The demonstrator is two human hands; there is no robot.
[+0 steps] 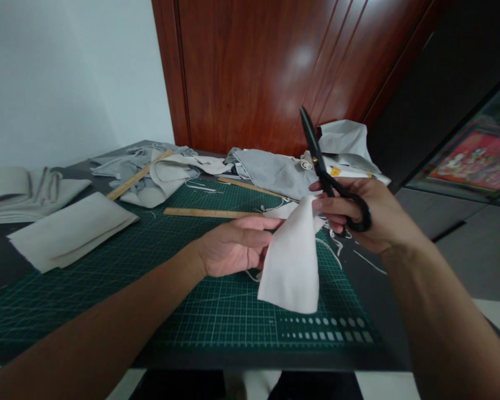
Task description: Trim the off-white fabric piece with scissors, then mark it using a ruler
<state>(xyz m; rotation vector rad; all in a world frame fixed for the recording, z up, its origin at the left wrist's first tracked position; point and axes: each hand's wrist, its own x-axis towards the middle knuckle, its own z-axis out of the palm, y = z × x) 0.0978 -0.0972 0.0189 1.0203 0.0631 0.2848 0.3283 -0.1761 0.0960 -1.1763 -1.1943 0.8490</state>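
Observation:
A white piece of fabric (291,261) hangs above the green cutting mat (170,300). My right hand (366,211) grips black scissors (316,155), blades pointing up and away, and its fingertips also pinch the fabric's top edge. From the left, my left hand (237,244) holds the fabric's side, with some fingertips hidden behind it. Behind the fabric, more white cloth and loose threads (331,250) lie on the mat's right part.
A wooden ruler (208,213) crosses the mat; another ruler (129,183) rests on bunched grey cloth (129,158). Folded off-white fabric (75,228) sits at the left. More grey cloth (270,169) lies along the back, before a brown wooden panel (250,72).

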